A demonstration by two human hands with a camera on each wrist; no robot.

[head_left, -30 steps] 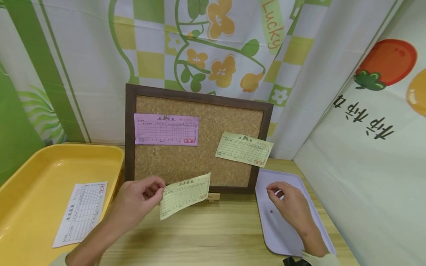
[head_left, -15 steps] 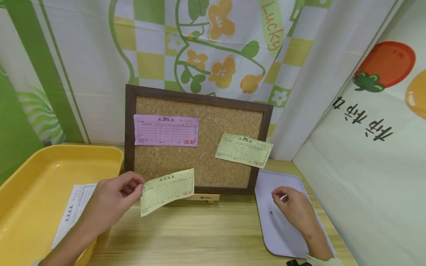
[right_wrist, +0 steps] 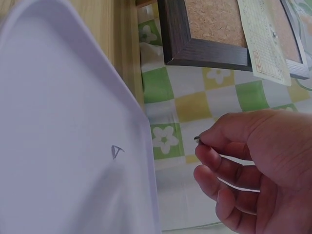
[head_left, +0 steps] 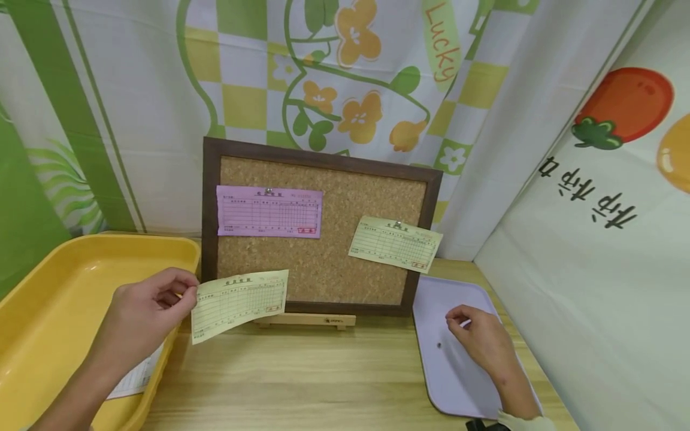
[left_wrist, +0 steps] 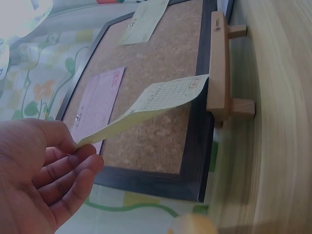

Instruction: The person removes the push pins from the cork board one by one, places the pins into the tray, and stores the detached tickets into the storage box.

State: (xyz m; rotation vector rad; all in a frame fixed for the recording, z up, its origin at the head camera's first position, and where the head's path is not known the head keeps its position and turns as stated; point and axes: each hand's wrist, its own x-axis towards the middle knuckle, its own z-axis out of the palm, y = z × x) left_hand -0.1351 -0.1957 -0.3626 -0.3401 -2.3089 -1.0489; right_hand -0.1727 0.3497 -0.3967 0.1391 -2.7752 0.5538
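Observation:
My left hand [head_left: 142, 308] pinches the left edge of a yellow receipt slip [head_left: 239, 304], held in front of the corkboard's lower left corner. Above the lilac tray [head_left: 431, 383], my right hand [head_left: 482, 341] pinches a small metal thumbtack [right_wrist: 197, 140] between thumb and forefinger. Another thumbtack [right_wrist: 117, 152] lies on that tray. The dark-framed corkboard [head_left: 323, 263] leans on a wooden stand [head_left: 307, 319]. Pinned at its upper left is a purple slip [head_left: 269, 212]. A second yellow slip [head_left: 396, 244] hangs tilted at the right, its corner over the frame.
At the left stands a deep yellow tray [head_left: 151, 245] with a white slip [head_left: 132, 380] in it, partly hidden by my left forearm. A patterned curtain [head_left: 242, 60] hangs behind the board. The wooden table [head_left: 302, 383] extends in front of it.
My left hand has carried the yellow slip leftward, away from the board's lower middle towards the yellow tray. My right hand has shifted slightly right and down over the lilac tray.

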